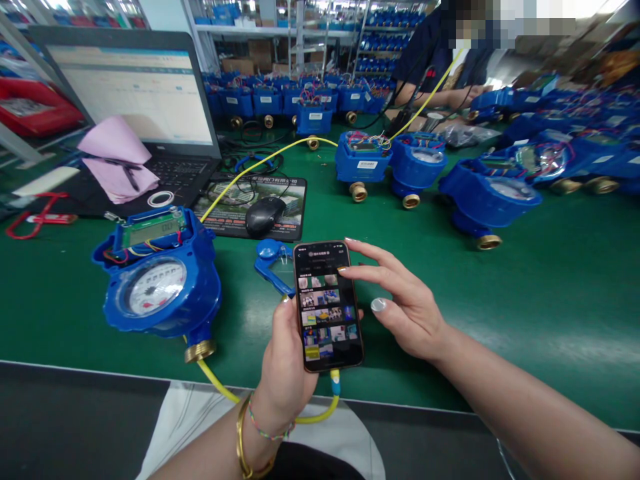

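Observation:
A smartphone [331, 313] rests in my left hand [286, 357], its dark screen showing rows of small pictures. My right hand [405, 307] hovers at the phone's right edge with fingers apart, one fingertip over or on the upper screen. A yellow cable [320, 417] with a blue and yellow plug runs from below the phone. Left of my hands stands a blue water meter [163, 287] with a round dial, a brass fitting and an uncovered circuit board with a display. Just behind the phone lies a blue plastic cover piece [270, 257], partly hidden.
A laptop [135, 93] stands at the back left, with a pink cloth [117, 157] on it. A black mouse [265, 215] sits on a mouse pad [300, 200]. More blue meters [363, 160] spread across the green table [400, 400]. Across it is another person [430, 60].

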Available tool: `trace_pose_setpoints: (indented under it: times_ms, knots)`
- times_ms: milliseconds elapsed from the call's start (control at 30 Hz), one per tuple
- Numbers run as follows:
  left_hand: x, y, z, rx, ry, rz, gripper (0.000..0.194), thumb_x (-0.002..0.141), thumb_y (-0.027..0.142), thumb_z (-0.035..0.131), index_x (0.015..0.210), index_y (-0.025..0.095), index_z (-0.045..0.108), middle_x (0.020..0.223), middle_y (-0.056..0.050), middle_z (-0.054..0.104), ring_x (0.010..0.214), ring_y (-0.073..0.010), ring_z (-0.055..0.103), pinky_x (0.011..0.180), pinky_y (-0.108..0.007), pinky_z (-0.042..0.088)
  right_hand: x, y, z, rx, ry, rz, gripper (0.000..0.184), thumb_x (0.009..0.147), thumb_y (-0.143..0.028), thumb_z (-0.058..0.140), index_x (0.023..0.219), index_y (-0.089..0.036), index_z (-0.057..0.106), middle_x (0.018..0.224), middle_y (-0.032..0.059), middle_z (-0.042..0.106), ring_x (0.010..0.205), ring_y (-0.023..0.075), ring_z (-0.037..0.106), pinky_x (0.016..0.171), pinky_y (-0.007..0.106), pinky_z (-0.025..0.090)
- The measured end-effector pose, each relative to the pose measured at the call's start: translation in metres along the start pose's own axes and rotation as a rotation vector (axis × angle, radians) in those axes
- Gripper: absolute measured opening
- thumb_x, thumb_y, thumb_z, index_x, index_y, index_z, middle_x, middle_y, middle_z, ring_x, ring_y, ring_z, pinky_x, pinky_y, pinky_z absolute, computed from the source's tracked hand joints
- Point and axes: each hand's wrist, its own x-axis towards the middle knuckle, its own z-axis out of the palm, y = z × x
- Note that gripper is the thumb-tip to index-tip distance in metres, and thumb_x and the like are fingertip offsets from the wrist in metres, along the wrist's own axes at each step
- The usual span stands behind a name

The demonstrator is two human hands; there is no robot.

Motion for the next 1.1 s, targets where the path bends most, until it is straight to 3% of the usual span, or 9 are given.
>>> trace_pose_setpoints:
  times_ms: [167,367,667,833,1100]
  knots:
    - [0.0008,-0.0001,-0.0011,0.012,-0.016,0.005,0.042,0.093,0.049,0.047,0.112,0.014,0.061,0.103,-0.009,0.067,0.108,-0.0297,0.059,0.097,-0.043,0.047,0.0001,-0.0002,-0.0001,0.005,0.003,0.0,0.036,0.096,-0.04,0.044,0.119,-0.019,0.061,0.143,0.0152,0.045,0.132,0.0281,0.042,0.107,0.047,0.036]
    - [0.0019,0.0017,0.0013,0.013,-0.024,0.0,0.041,0.09,0.046,0.053,0.112,0.013,0.061,0.101,-0.009,0.067,0.104,-0.0301,0.061,0.095,-0.042,0.049,0.0,-0.0002,0.0005,0.019,0.006,0.005,0.036,0.096,-0.038,0.044,0.119,-0.017,0.061,0.142,0.0163,0.044,0.132,0.0273,0.042,0.108,0.046,0.035]
    - [0.0011,0.0002,0.0001,0.026,-0.03,0.008,0.042,0.094,0.044,0.045,0.118,0.012,0.058,0.096,-0.009,0.068,0.1,-0.0276,0.063,0.094,-0.04,0.05,0.0,-0.0011,0.0003,0.013,0.006,0.01,0.035,0.096,-0.039,0.044,0.119,-0.018,0.061,0.143,0.0156,0.044,0.131,0.0284,0.042,0.107,0.048,0.036]
    - [-0.0004,0.0013,0.0001,0.025,-0.032,0.009,0.046,0.099,0.041,0.028,0.113,0.012,0.061,0.095,-0.009,0.068,0.099,-0.0257,0.064,0.095,-0.04,0.049,0.0,-0.0011,0.0001,0.013,0.004,0.009,0.036,0.095,-0.038,0.044,0.118,-0.017,0.062,0.143,0.0163,0.044,0.131,0.0285,0.042,0.107,0.047,0.036]
    - [0.0005,0.0004,0.0005,-0.003,-0.033,0.011,0.036,0.095,0.044,0.044,0.106,0.017,0.065,0.093,-0.006,0.069,0.099,-0.0261,0.063,0.096,-0.04,0.048,-0.0002,-0.0005,0.0,0.0,0.003,0.006,0.036,0.095,-0.039,0.044,0.12,-0.02,0.061,0.143,0.0145,0.045,0.131,0.0292,0.042,0.106,0.05,0.037]
